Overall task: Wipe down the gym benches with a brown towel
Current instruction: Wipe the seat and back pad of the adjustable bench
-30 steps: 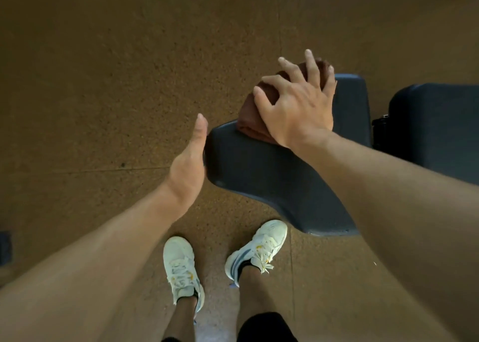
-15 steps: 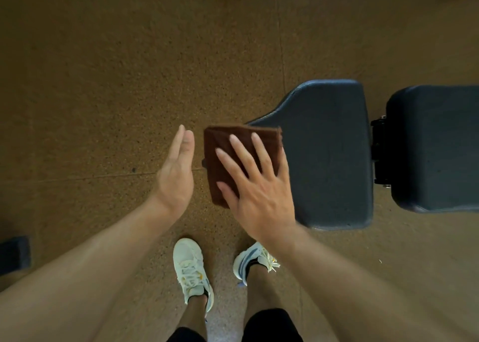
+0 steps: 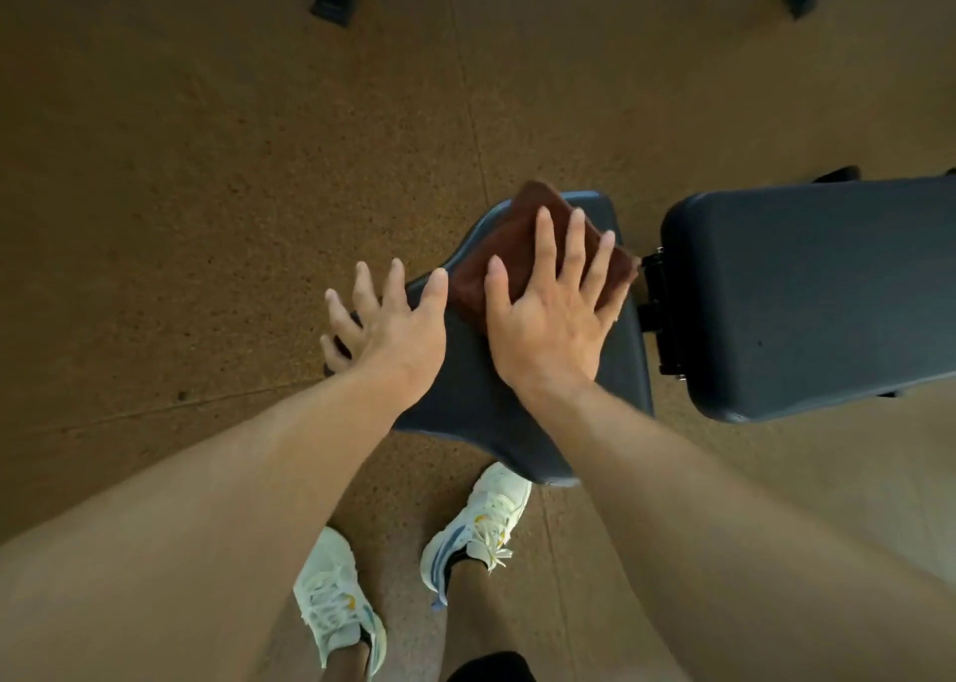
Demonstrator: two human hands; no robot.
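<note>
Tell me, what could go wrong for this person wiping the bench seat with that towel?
The right hand presses the folded brown towel flat with open fingers, not gripped, near the seat pad's far edge, so it might slide off onto the floor. The fingertips reach toward the hinge bracket in the gap before the backrest pad; a long stroke could catch them there. The left hand braces on the pad's narrow end and may slip off.

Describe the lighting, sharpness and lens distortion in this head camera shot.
Head view: dim, warm light tints the floor orange-brown; no glare on the dark bench seat. The right hand on the towel and the left hand look fairly sharp. Wide-angle stretch swells both forearms near the bottom corners.
</note>
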